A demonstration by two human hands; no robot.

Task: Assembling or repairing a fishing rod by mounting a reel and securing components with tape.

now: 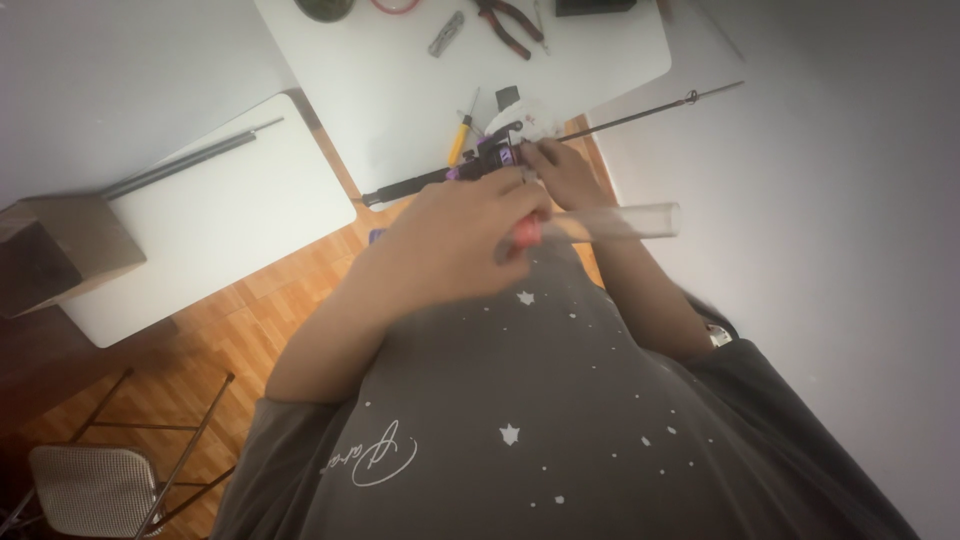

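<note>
L hand (455, 240) is curled tight round a red-handled tool w/ a clear plastic tube (612, 221) sticking out to its right. R hand (560, 172) pinches the purple-and-black reel (492, 156) on a thin black fishing rod (560, 135), just above L hand, over the white table (400, 100) edge.

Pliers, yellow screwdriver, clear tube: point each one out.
pliers (512, 27), head view, on the red handles.
yellow screwdriver (459, 139), head view, on the yellow handle.
clear tube (625, 220), head view, on its middle.
</note>
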